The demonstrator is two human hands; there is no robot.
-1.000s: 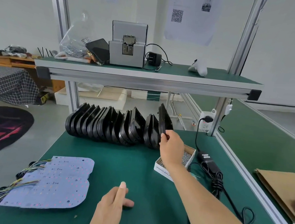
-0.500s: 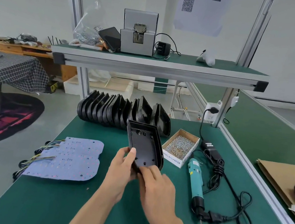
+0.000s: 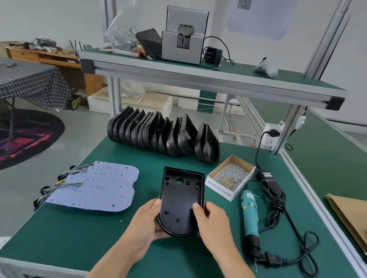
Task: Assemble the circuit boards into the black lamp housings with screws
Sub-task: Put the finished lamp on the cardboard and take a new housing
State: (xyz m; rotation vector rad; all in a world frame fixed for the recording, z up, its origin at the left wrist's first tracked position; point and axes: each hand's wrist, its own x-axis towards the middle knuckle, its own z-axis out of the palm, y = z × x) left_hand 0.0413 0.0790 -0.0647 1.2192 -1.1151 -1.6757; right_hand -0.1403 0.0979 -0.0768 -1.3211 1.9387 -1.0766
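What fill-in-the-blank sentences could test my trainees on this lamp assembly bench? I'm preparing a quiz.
1. Both hands hold one black lamp housing with its open side facing ____.
2. The cardboard box beside the housing is full of ____.
3. The teal electric screwdriver lies on the housing's ____ side.
4. The stack of circuit boards lies on the housing's ____ side.

Missing words: up; screws; right; left

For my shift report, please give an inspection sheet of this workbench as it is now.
Surface: green bench mat.
Job's things: open black housing; row of housings; circuit boards on the left; screw box; electric screwdriver.
Clutter: nothing seen on the mat.
Hands: left hand and right hand grip the housing's rounded end.
Cables: black cord loose, plugged into socket.
Surroundings: shelf with grey machine.
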